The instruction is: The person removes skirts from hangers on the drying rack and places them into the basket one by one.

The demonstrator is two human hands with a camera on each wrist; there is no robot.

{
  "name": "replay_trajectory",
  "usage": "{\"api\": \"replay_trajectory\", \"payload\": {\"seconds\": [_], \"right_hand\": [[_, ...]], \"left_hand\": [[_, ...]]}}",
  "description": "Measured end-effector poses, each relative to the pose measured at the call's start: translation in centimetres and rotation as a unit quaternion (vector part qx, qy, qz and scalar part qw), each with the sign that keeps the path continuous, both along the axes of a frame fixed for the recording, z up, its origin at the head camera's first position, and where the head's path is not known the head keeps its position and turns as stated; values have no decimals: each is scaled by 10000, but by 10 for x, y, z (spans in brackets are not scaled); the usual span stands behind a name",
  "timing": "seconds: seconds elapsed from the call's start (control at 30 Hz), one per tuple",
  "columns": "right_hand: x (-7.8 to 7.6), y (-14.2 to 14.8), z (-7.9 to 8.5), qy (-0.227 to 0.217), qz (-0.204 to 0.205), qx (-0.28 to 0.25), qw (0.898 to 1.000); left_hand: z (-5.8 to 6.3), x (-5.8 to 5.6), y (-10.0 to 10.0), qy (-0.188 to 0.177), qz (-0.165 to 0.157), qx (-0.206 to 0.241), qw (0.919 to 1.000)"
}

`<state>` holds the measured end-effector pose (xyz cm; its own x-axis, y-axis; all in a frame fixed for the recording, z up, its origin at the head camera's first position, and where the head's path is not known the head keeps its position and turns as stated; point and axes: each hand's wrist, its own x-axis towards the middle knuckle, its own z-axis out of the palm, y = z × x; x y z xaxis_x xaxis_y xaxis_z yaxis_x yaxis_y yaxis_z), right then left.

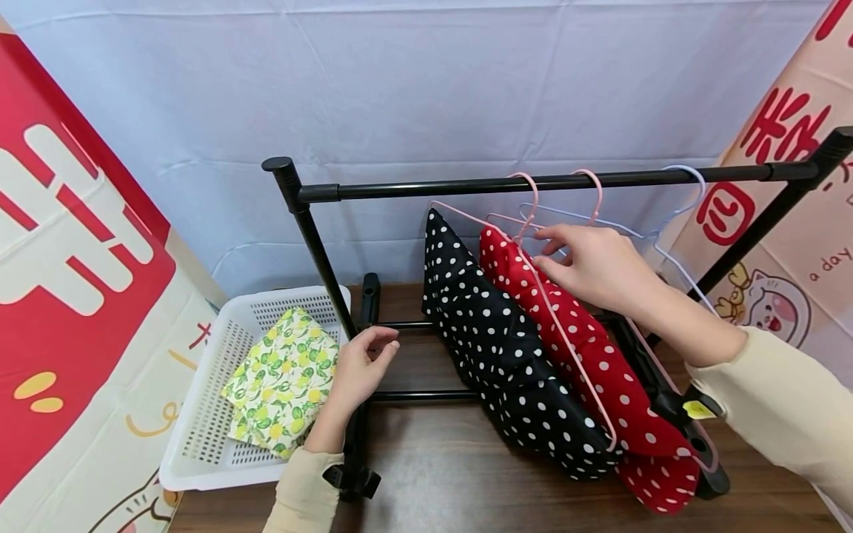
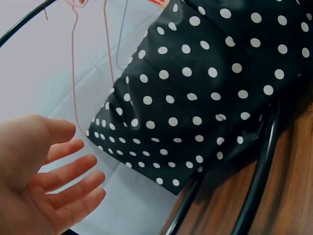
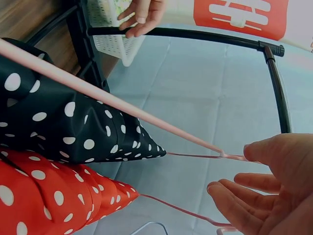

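A black cloth (image 1: 493, 340) with white dots hangs on a pink hanger (image 3: 122, 104), hooked over the rack's bar. Beside it, a red dotted cloth (image 1: 620, 377) hangs from a second pink hanger (image 1: 599, 194). My right hand (image 1: 593, 259) is at the front hanger's neck; in the right wrist view its thumb tip meets the neck while the fingers stay apart below. Between the white basket and the black cloth, my left hand (image 1: 360, 366) hovers with loosely bent fingers and holds nothing. The left wrist view shows its fingers near the black cloth's corner.
The black rack's bar (image 1: 413, 188) spans the head view. A light blue hanger (image 1: 702, 189) hangs bare on its right part. At left, a white basket (image 1: 266, 477) holds a folded lemon-print cloth (image 1: 283, 385). Printed drapes stand at both sides.
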<state>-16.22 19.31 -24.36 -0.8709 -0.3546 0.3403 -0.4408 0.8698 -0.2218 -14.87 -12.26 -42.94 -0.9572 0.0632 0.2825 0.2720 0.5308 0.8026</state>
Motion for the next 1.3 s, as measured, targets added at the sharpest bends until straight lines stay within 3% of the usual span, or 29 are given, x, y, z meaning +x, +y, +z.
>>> {"api": "replay_trajectory", "payload": {"seconds": [0.17, 0.5, 0.8, 1.07, 1.3], "right_hand": [[-6, -5, 0, -188, -63, 20, 9998], [-16, -21, -6, -448, -182, 32, 9988], [-25, -27, -8, -477, -382, 140, 9980], [-33, -32, -14, -522, -775, -104, 9956], [-38, -33, -13, -484, -732, -470, 9950]], "left_hand": [[-8, -2, 2, 41, 38, -160, 9999], [-18, -2, 7, -107, -176, -43, 9998], [-28, -6, 15, -158, -141, -2, 9998], [-34, -5, 20, -237, -194, 14, 9995], [-39, -4, 24, -384, -206, 43, 9990]]}}
